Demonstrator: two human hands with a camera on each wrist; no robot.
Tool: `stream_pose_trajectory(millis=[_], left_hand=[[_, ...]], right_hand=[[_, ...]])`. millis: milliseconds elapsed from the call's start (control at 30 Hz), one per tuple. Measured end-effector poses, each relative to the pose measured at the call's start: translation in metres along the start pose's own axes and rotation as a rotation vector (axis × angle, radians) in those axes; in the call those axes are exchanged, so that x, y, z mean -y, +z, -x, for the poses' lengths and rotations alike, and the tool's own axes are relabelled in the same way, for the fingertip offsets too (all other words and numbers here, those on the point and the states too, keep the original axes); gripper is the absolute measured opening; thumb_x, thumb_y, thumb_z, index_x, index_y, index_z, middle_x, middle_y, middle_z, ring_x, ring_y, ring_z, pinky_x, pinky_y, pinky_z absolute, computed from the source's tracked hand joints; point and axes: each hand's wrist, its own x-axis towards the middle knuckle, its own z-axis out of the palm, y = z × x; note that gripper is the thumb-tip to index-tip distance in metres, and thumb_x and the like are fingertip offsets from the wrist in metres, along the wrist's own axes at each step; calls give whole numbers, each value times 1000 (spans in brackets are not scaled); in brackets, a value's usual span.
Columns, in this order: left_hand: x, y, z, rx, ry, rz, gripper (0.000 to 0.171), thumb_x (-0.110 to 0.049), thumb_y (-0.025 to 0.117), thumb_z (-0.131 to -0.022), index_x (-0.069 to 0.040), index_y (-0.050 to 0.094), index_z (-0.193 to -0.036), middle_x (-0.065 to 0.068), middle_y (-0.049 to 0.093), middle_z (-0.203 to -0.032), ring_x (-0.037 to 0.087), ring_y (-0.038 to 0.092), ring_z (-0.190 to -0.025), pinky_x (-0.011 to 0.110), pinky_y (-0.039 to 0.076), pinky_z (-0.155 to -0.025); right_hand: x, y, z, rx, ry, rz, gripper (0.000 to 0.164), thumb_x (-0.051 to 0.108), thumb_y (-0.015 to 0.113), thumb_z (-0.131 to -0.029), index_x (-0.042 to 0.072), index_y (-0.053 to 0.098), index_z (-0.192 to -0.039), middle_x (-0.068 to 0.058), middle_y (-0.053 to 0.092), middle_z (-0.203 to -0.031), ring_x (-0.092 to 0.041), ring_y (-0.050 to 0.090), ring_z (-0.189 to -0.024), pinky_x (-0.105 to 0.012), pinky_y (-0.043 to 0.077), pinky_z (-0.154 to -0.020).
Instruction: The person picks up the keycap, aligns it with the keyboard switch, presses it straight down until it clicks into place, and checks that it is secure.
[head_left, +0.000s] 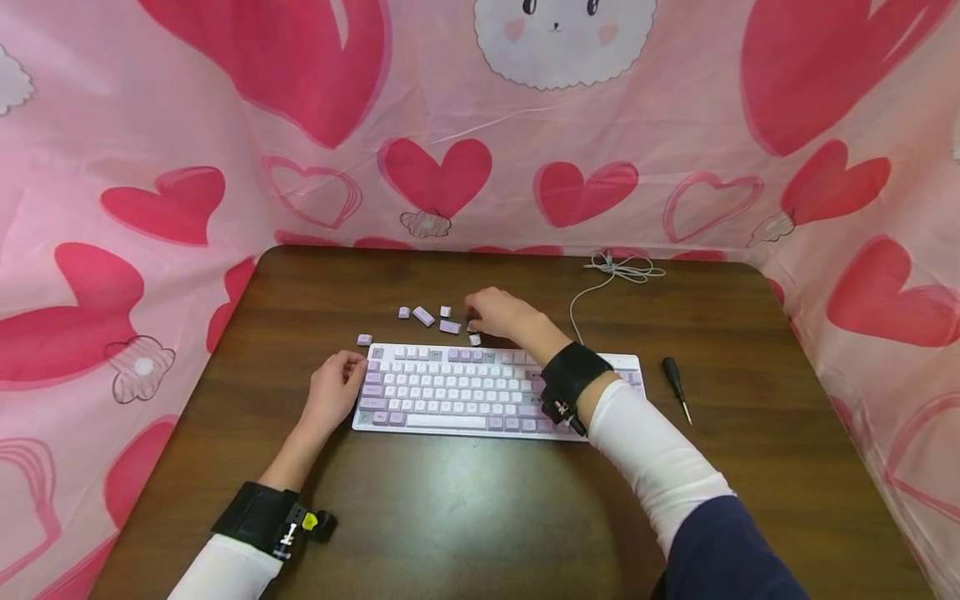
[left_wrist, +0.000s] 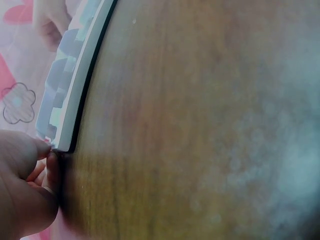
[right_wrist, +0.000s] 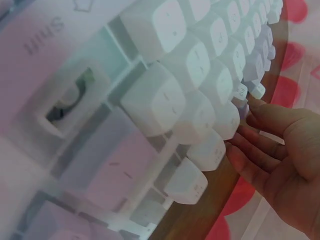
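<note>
A white and lilac keyboard [head_left: 450, 392] lies on the wooden table, with some switch positions bare of caps. My left hand [head_left: 334, 390] holds the keyboard's left edge; in the left wrist view the thumb and a bent finger meet at its corner. Beyond the back edge, my right hand [head_left: 504, 315] reaches down among loose keycaps. Its fingertips pinch a small lilac keycap [right_wrist: 243, 109], partly hidden by the fingers. Close by lie a white keycap [head_left: 475, 340] and a longer lilac keycap [head_left: 450, 327].
More loose keycaps lie behind the keyboard, including a long lilac one [head_left: 423, 316] and a small one [head_left: 364, 340] near the left corner. A black-handled screwdriver [head_left: 674, 382] lies to the right. The bundled cable [head_left: 626, 268] sits at the back by the heart-patterned curtain [head_left: 585, 196].
</note>
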Motion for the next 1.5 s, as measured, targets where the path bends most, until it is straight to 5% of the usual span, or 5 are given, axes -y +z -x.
stream_pose_trajectory(millis=[433, 800, 1133, 1500], left_hand=[[1, 2, 0, -3, 3, 8, 22, -10, 57, -105, 9, 66, -112, 24, 65, -102, 37, 62, -95, 49, 49, -88], [1, 0, -2, 6, 3, 17, 22, -10, 56, -105, 9, 65, -113, 24, 64, -104, 37, 62, -96, 50, 50, -88], [0, -1, -2, 8, -6, 16, 23, -11, 56, -106, 9, 65, -114, 24, 65, -104, 36, 62, -96, 50, 50, -88], [1, -1, -1, -1, 6, 3, 22, -11, 57, -105, 9, 65, -113, 24, 64, -103, 37, 62, -95, 51, 50, -88]], right_hand=[[-4, 0, 1, 8, -31, 24, 15, 13, 67, -101, 4, 67, -113, -12, 68, -108, -25, 63, -100, -39, 53, -91], [0, -10, 5, 83, -193, -17, 4, 11, 69, -100, 7, 69, -102, -4, 66, -93, -18, 57, -88, -34, 50, -84], [-3, -7, 7, 162, -174, -25, 4, 8, 69, -98, 6, 68, -101, -4, 62, -92, -18, 53, -86, -31, 45, -79], [-13, 0, 18, 110, -172, 46, 10, 0, 64, -95, 3, 71, -101, -8, 63, -97, -21, 55, -91, -35, 49, -84]])
